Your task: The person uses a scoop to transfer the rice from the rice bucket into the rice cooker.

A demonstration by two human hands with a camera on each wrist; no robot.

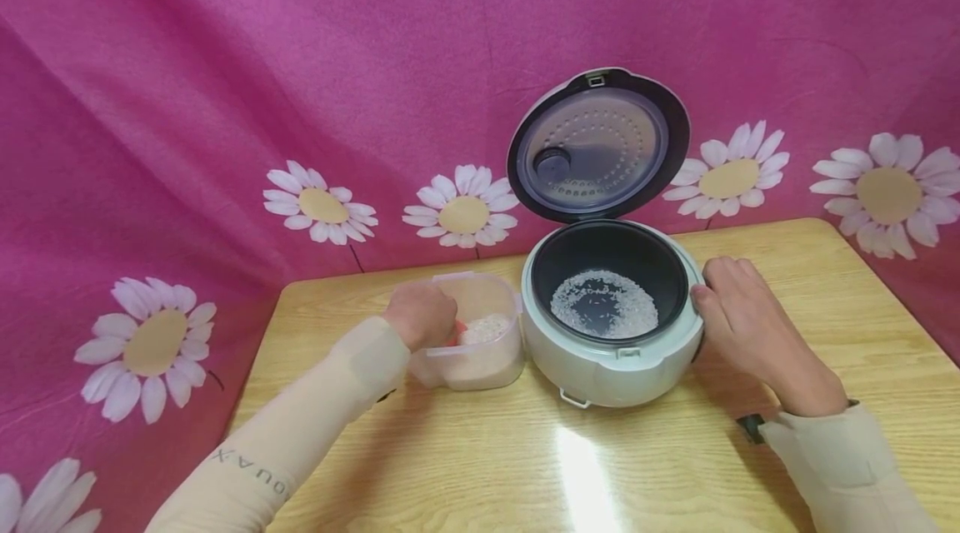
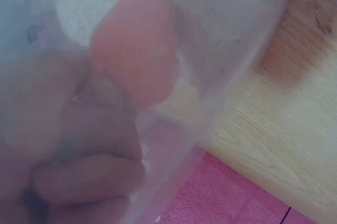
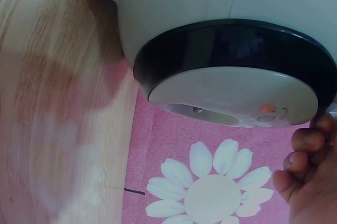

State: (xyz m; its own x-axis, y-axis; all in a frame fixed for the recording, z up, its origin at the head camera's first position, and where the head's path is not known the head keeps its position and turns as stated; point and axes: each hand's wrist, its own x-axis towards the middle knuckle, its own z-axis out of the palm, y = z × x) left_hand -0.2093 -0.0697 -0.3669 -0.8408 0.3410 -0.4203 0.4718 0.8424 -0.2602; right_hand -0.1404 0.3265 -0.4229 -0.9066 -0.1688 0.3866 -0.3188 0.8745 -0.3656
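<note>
My left hand (image 1: 425, 315) is inside a clear plastic container (image 1: 468, 371) holding white rice (image 1: 486, 328). It grips a red-orange scoop (image 2: 138, 45), only a sliver of which shows in the head view. Through the cloudy container wall, the left wrist view shows bent fingers by the scoop. Right beside the container stands a white rice cooker (image 1: 607, 379), its lid (image 1: 600, 146) raised. Loose rice lies in a ring on the bottom of its dark inner pot (image 1: 607, 246). With curled fingers, my right hand (image 1: 738, 321) holds the cooker's right rim.
The cooker and container stand on a light wooden table (image 1: 465, 466). Behind it hangs a pink cloth (image 1: 390, 58) with large white daisies, close to the raised lid. A small white handle (image 1: 575, 400) sticks out low on the cooker's front.
</note>
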